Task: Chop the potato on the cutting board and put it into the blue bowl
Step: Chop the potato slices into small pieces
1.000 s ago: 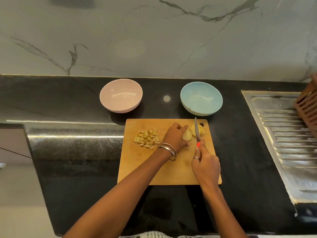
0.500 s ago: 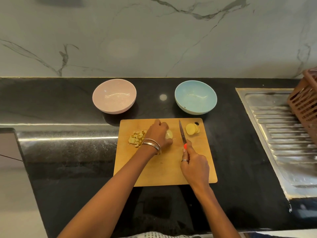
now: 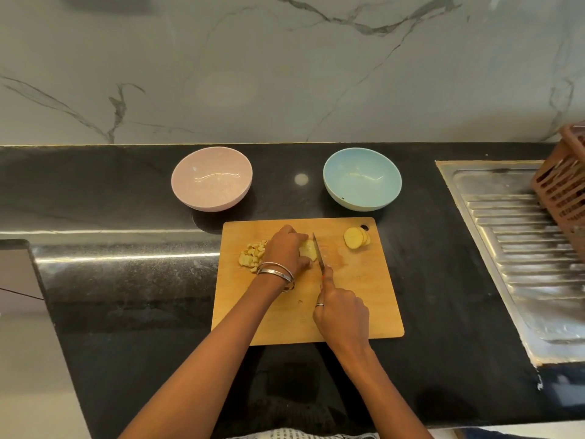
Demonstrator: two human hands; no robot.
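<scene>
board (image 3: 354, 299) of wood lies on black counter (image 3: 126, 312), near its front edge. left hand (image 3: 286, 248) curls over a potato piece (image 3: 308, 250) at the board's middle back, fingers bent down on top of it, thumb side toward the person, pinning it in place. two metal bangles (image 3: 277, 272) sit on that wrist. right hand (image 3: 342, 315) grips the knife (image 3: 318, 253) handle, fist closed round it, index finger stretched along the top toward the blade, ring on one finger. blade points away from the person, edge down, just beside the right face of the potato piece; cannot tell if it touches. handle mostly hidden in the fist, a bit of red shows by the fingertip. pile of chopped bits (image 3: 251, 256) sits on the board left of the left hand, partly hidden by it. stack of round slices (image 3: 356, 238) lies at the board's back right corner, beside the hanging hole, well apart from the knife. blue bowl (image 3: 362, 182) stands on the counter behind the board, right side, no potato in it. pink bowl (image 3: 211, 182) stands to its left, apart. steel drainboard (image 3: 522, 248) at far right, brown basket (image 3: 563, 179) on it, cut off by the frame edge. marble wall (image 3: 285, 68) behind the counter.
</scene>
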